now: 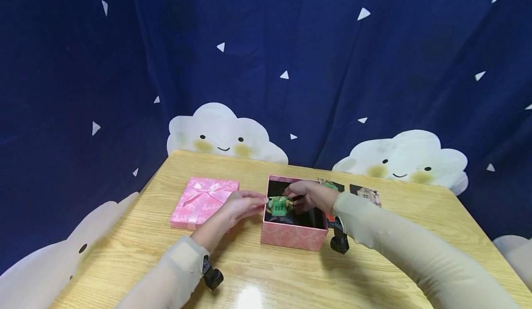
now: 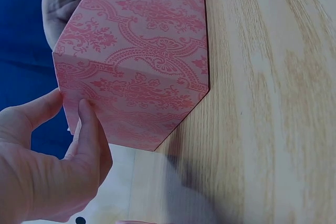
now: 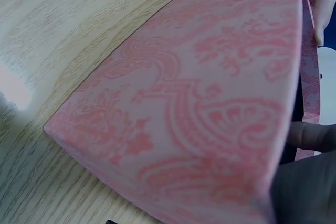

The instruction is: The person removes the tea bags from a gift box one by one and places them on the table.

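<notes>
An open pink patterned box [image 1: 294, 236] with a dark inside stands on the table. At its left rim is my left hand [image 1: 245, 203], thumb and forefinger pinching the edge; in the left wrist view the fingers [image 2: 90, 135] lie against the outer wall. My right hand [image 1: 305, 196] reaches inside over the right rim, fingers apart and slightly bent. Close to its fingertips, a dark flat piece with a green house picture [image 1: 279, 206] lies in the left part of the box. The box wall hides much of the right hand in the right wrist view.
A pink lid [image 1: 187, 207] with a ribbon bow lies left of the box. Right of the box are dark flat pieces, one with a green picture [image 1: 330, 184] and one with a pale building [image 1: 369, 195]. A blue curtain [image 1: 266, 92] hangs behind the wooden table [image 1: 257, 272].
</notes>
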`<act>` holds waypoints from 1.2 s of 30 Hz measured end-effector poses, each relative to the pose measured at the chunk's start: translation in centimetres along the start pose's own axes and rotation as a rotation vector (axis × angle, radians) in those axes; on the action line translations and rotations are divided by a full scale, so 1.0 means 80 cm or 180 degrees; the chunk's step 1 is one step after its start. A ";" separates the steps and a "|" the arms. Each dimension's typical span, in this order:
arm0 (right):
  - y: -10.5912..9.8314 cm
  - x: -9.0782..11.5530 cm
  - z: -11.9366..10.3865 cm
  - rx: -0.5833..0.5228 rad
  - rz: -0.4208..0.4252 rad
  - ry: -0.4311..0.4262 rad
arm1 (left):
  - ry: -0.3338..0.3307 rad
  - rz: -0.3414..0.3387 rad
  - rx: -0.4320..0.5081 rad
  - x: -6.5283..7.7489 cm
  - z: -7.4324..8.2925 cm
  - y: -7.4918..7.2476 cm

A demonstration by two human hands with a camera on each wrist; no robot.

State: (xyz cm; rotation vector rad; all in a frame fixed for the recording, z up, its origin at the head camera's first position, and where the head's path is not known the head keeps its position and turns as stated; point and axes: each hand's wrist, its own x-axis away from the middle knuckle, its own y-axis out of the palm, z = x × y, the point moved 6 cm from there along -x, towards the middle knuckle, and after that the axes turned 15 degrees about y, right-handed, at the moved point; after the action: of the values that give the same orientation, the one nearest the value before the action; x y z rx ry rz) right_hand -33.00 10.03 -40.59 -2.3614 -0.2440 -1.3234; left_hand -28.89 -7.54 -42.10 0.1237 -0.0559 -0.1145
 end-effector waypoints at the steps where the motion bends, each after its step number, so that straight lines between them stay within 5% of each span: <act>1: -0.001 0.001 0.000 -0.0031 0.0026 -0.0005 | -0.0001 0.0001 -0.0004 0.000 0.000 0.000; 9: 0.009 0.001 -0.004 -0.0300 -0.0103 0.0006 | -0.0011 0.0012 -0.0006 -0.001 0.000 0.000; 17: 0.023 0.002 -0.003 0.0030 -0.0145 -0.0174 | -0.0002 -0.0018 -0.0055 0.000 -0.003 -0.001; 29: 0.011 0.018 -0.008 0.0293 0.0397 -0.0716 | -0.0029 -0.0003 -0.0088 0.001 0.000 -0.001; 36: -0.002 0.033 -0.007 0.0130 0.0631 -0.0917 | 0.0003 0.0017 -0.0075 0.001 -0.001 -0.001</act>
State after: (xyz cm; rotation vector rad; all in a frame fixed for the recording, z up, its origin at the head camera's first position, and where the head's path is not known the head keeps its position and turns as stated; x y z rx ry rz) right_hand -32.07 9.78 -38.05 -2.4638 -0.1150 -0.8794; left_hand -28.81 -7.57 -42.21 0.1001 -0.0539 -0.1098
